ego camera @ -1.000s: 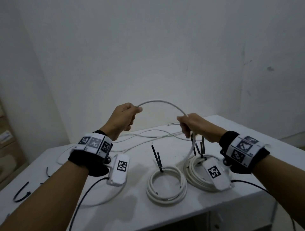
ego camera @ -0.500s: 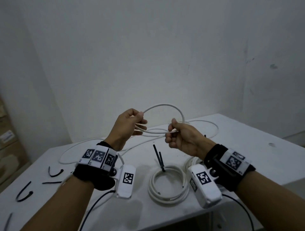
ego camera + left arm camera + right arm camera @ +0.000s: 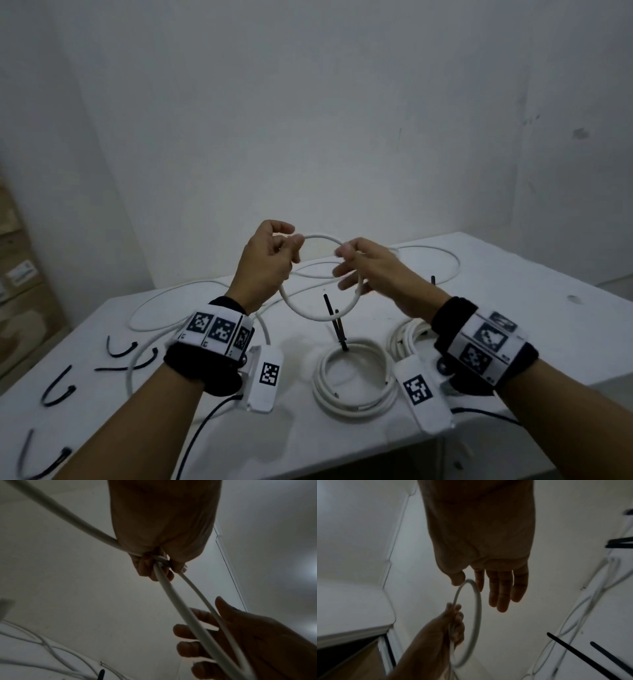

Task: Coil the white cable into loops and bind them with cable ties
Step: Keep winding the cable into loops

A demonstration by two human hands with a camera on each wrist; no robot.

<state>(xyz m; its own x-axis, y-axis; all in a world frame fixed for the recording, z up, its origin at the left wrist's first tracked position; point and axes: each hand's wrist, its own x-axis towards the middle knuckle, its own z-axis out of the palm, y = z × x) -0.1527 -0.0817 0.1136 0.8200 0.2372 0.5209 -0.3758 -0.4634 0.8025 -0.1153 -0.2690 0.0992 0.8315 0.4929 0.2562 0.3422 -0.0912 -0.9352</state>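
Second finished coil [image 3: 407,337] half hidden behind right wrist; cable tie [image 3: 37,460] cut off at edge

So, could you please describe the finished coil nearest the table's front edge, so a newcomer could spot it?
On the white table, look between the two forearms. The coil lies flat there, with black ties standing up from its far side. Unlike the coil to its right, it is fully in view.

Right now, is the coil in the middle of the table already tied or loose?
Tied. A black cable tie wraps the middle coil at its far side, tails sticking up, loops lying together.
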